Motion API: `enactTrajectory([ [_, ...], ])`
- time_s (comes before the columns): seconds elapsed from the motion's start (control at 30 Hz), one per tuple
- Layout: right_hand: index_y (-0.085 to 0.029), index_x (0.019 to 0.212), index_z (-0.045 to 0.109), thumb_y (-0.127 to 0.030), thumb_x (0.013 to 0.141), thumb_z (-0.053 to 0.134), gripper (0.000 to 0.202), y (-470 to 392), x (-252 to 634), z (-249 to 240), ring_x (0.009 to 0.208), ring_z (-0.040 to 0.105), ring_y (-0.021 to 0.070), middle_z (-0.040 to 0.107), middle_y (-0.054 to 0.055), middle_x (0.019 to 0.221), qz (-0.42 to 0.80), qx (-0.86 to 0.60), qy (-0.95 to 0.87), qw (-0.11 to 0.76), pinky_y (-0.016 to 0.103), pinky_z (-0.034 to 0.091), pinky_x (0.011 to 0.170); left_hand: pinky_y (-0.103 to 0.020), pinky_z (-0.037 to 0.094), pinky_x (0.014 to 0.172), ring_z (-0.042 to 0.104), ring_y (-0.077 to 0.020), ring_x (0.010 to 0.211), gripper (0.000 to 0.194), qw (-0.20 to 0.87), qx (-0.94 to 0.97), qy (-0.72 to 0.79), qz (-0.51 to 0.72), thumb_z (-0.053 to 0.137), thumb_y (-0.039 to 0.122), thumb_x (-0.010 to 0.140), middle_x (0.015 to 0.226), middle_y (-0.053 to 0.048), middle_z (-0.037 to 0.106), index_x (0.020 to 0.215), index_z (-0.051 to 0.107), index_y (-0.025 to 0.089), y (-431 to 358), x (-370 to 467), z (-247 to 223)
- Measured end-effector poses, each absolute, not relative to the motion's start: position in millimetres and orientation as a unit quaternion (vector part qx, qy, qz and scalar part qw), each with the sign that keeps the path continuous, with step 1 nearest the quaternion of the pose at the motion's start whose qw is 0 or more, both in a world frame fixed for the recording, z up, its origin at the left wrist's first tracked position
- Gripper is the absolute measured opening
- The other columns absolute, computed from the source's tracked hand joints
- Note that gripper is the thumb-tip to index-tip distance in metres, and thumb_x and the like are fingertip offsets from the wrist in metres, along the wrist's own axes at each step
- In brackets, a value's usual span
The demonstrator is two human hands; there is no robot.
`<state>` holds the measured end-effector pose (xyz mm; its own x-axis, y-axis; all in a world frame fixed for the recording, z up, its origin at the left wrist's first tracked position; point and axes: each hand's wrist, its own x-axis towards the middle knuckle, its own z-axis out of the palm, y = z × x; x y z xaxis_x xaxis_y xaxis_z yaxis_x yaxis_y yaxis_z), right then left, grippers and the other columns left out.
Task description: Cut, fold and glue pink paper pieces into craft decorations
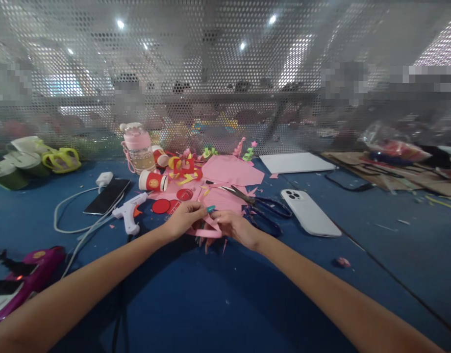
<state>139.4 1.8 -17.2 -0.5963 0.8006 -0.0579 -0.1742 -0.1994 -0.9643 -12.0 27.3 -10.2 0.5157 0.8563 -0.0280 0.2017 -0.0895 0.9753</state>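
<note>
Both hands meet low over the near edge of a pile of pink paper, working on a folded pink paper strip (207,233). My left hand (185,218) pinches the strip from the left, its thumb with a teal nail on top. From the right, my right hand (236,226) grips the same strip, with its fingertips partly hidden behind the paper. Just beyond my right hand lie scissors (273,206) with dark blue handles, blades apart over pink paper sheets (231,170). Red paper circles (161,206) are close to my left hand.
A white glue gun (129,213), a black phone (108,196) with a white cable and charger, red paper cups (152,181) and a pink-lidded bottle (137,149) stand left. A white phone (310,213) lies right. Behind rises a perforated metal screen (225,59).
</note>
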Motion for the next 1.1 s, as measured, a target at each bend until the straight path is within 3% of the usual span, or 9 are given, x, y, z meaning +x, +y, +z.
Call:
enactTrajectory([
  [0.17,-0.014,0.059,0.054,-0.054,0.058,0.066,0.042,2,137,-19,0.041,0.054,0.0103,0.058,0.000,0.050,0.677,-0.335,-0.549,0.359,0.022,0.043,0.042,-0.019,0.025,0.039,0.035,-0.0053,0.039,0.030,0.559,0.684,0.373,0.284,0.057,0.041,0.061,0.045,0.005,0.041,0.053,0.046,0.015,29,-12,-8],
  [0.3,-0.014,0.062,0.060,-0.065,0.066,0.052,0.052,1,138,-17,0.048,0.058,0.0131,0.061,0.003,0.054,0.682,-0.338,-0.542,0.356,0.027,0.048,0.051,-0.020,0.031,0.043,0.040,-0.0068,0.044,0.027,0.474,0.755,0.368,0.265,0.048,0.038,0.070,0.050,0.003,0.046,0.058,0.050,0.014,28,-14,-2],
  [0.47,-0.012,0.073,0.065,-0.055,0.060,0.066,0.045,-3,138,-12,0.049,0.058,0.0108,0.063,0.001,0.056,0.691,-0.352,-0.553,0.305,0.023,0.047,0.051,-0.018,0.027,0.043,0.037,-0.0058,0.044,0.020,0.390,0.822,0.370,0.190,0.048,0.020,0.066,0.044,0.006,0.038,0.048,0.041,0.015,29,-19,9],
  [0.63,-0.010,0.074,0.064,-0.040,0.057,0.074,0.036,-3,138,-8,0.056,0.062,0.0130,0.066,0.002,0.063,0.709,-0.330,-0.556,0.280,0.027,0.051,0.060,-0.017,0.031,0.043,0.040,-0.0063,0.046,0.026,0.404,0.817,0.379,0.161,0.048,0.032,0.073,0.049,0.004,0.044,0.054,0.049,0.013,33,-22,15],
  [0.83,-0.010,0.070,0.063,-0.042,0.063,0.069,0.033,-2,144,-7,0.050,0.060,0.0107,0.066,0.003,0.060,0.708,-0.318,-0.582,0.244,0.025,0.049,0.058,-0.018,0.035,0.042,0.047,-0.0071,0.042,0.030,0.465,0.774,0.374,0.214,0.048,0.035,0.074,0.045,0.004,0.046,0.052,0.043,0.015,38,-24,21],
  [0.97,-0.010,0.069,0.062,-0.046,0.065,0.065,0.036,4,153,-6,0.044,0.056,0.0092,0.066,0.005,0.061,0.712,-0.331,-0.580,0.217,0.025,0.046,0.053,-0.018,0.035,0.043,0.051,-0.0084,0.041,0.029,0.422,0.767,0.389,0.288,0.047,0.031,0.077,0.043,0.003,0.052,0.052,0.042,0.016,44,-30,29],
  [1.1,-0.011,0.069,0.062,-0.034,0.067,0.060,0.023,14,163,-6,0.035,0.042,0.0059,0.054,-0.002,0.044,0.657,-0.373,-0.599,0.266,0.019,0.033,0.040,-0.017,0.033,0.040,0.050,-0.0082,0.037,0.027,0.414,0.746,0.407,0.327,0.047,0.024,0.077,0.039,0.004,0.051,0.051,0.044,0.015,49,-35,34],
])
